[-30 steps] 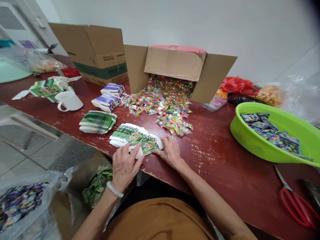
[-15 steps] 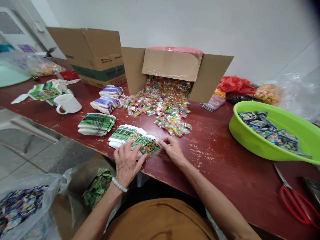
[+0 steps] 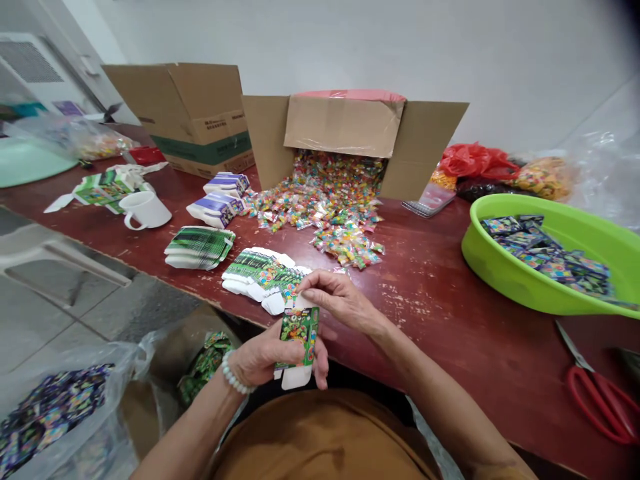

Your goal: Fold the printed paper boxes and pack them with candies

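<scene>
- we see the left hand (image 3: 270,357) low in the centre of the frame, its fingers curled around a small green carton (image 3: 299,333) held upright just off the near edge of the surface (image 3: 450,320).
- the right hand (image 3: 340,300) sits just above it, fingers pinched on the carton's top flap.
- just beyond the hands, left of centre, we find a fanned stack of flat green cartons (image 3: 255,270) lying on the surface; a second green stack (image 3: 199,243) lies further left, and two purple stacks (image 3: 220,207) lie behind that.
- in the upper middle, an open cardboard box (image 3: 345,127) lies on its side, with a pile of wrapped sweets (image 3: 330,207) spilling out of it toward us.
- a white mug (image 3: 147,208) rests on its side at the left.
- at the right edge we see a green basin (image 3: 505,273) holding dark printed packets, and red-handled scissors (image 3: 600,400) in the lower right corner.
- a clear plastic bag (image 3: 50,407) of printed packets hangs in the lower left, below the surface.
</scene>
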`<state>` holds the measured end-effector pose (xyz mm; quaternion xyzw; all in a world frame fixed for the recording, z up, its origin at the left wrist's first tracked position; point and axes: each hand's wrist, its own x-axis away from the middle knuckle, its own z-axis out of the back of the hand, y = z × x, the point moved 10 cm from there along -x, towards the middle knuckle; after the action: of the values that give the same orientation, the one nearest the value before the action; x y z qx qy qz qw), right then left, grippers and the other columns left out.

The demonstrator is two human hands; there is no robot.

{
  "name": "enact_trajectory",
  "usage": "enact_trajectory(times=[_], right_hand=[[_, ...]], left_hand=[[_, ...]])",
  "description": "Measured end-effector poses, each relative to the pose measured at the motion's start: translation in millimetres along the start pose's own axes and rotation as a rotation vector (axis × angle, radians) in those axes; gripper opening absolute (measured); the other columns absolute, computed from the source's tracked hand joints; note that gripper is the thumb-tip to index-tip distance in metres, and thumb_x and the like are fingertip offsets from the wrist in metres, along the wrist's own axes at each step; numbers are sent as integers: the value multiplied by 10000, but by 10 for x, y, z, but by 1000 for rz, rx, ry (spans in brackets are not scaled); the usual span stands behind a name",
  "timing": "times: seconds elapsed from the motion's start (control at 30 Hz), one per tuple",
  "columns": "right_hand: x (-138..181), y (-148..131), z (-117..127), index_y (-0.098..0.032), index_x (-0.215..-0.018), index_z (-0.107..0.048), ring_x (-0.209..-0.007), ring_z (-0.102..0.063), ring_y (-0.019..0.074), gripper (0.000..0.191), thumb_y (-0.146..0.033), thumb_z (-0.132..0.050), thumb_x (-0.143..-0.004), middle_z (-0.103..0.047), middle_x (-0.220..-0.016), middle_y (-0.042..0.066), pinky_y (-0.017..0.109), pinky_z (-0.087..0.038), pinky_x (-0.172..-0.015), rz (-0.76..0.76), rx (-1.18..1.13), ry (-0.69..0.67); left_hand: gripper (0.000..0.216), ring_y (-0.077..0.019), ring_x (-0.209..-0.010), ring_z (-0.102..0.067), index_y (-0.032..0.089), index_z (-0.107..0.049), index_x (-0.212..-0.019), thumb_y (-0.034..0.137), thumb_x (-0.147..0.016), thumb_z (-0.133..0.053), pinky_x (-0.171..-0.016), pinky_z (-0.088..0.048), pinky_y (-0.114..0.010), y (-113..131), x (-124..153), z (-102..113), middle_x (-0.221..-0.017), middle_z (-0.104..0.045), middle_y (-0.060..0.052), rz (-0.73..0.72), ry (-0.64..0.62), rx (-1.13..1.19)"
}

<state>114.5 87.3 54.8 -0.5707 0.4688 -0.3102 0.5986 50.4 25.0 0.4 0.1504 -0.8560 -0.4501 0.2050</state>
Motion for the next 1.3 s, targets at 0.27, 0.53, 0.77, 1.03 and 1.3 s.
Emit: enact_trajectory(times=[0.27,0.53,0.77,1.03,1.3], right_hand=[[87,-7,-23,-210,-1037,-649,-673,-606,112,309,-471,-633,-874,-654,-867,16,227,-511,-595,-55,-81,54],[230,132,-145,-185,-994,-633,-487,-568,103,328,-459,-683,-819,-623,-695,-24,223,-456,-478,-187,-122,-3],[265,126,211,-177,-905,-648,-674,-531,117,202,-369,-637,-842,-586,-730,-23,241,-432,-652,-95,115,334],[339,251,213,-212,-918,-571,-671,-506,113,203,-352,-682,-822,-542,-735,-47,236,-420,-654,-14,10,473],[276,418,293,-174,-737,-622,-627,-486,110,286,-438,-732,-744,-564,-662,-29,248,-408,-629,-186,-6,377]], left_hand=[[485,-233,-668,-708,124,-660,-890,492,-632,-845,-657,-529,-309,99,26,48,-730,-712,-74,-105,171,-51],[288,-165,-696,-664,145,-659,-957,402,-835,-697,-705,-531,-288,301,63,253,-770,-716,-42,-241,520,-262],[491,-177,-924,-675,222,-533,-1184,355,-770,-759,-812,-544,-282,347,263,420,-1038,-713,-37,-382,772,-336],[503,-149,-789,-671,241,-457,-1276,333,-838,-687,-713,-538,-248,366,316,382,-919,-689,-11,-430,821,-383],[270,-113,-706,-585,194,-559,-959,331,-795,-724,-645,-464,-208,400,230,437,-805,-648,18,-348,695,-237]])
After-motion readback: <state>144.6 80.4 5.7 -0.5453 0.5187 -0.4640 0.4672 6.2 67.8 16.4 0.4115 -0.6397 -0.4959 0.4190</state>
